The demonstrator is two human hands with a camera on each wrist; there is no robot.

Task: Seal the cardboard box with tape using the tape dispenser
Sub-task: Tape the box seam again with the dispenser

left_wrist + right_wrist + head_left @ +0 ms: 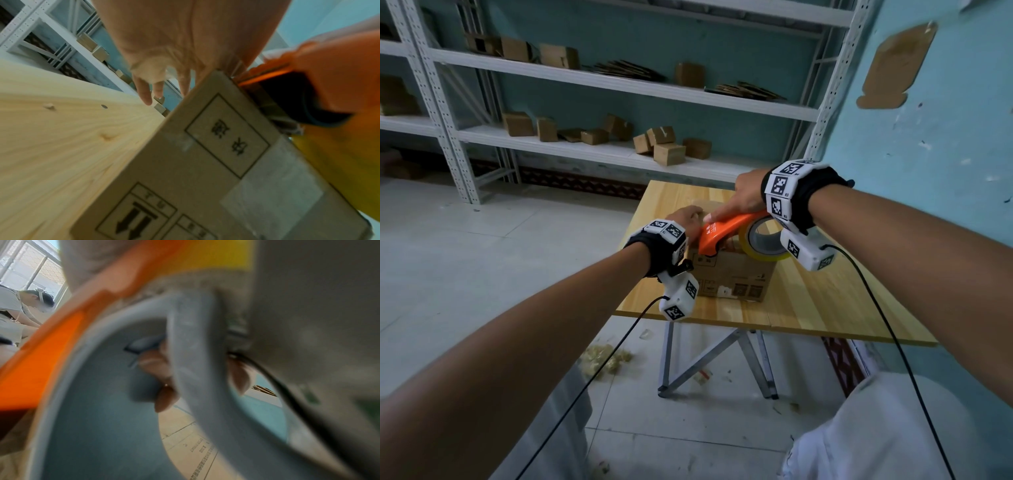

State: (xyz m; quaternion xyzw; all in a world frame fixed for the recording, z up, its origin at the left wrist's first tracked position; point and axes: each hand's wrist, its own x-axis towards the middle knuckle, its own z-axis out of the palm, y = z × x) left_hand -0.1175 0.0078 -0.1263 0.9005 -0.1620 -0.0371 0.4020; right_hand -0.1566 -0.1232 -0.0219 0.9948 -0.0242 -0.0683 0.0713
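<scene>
A brown cardboard box (732,277) with printed marks stands on a light wooden table (825,301). My right hand (746,197) grips the orange tape dispenser (722,231), whose yellowish tape roll (765,241) hangs over the box's near top edge. The dispenser's front lies on the box top. In the right wrist view, blurred fingers (164,395) curl inside the dispenser (51,361) above the box (191,443). My left hand (685,217) rests flat on the box's top left part. Its fingers (144,92) reach straight past the box (205,162) edge, beside the dispenser (318,78).
White metal shelves (602,150) behind the table hold several small cardboard boxes. A blue wall (928,137) stands close on the right. Wrist-camera cables hang off both arms. Tape scraps (606,356) litter the floor. Another person (30,305) is at the far left of the right wrist view.
</scene>
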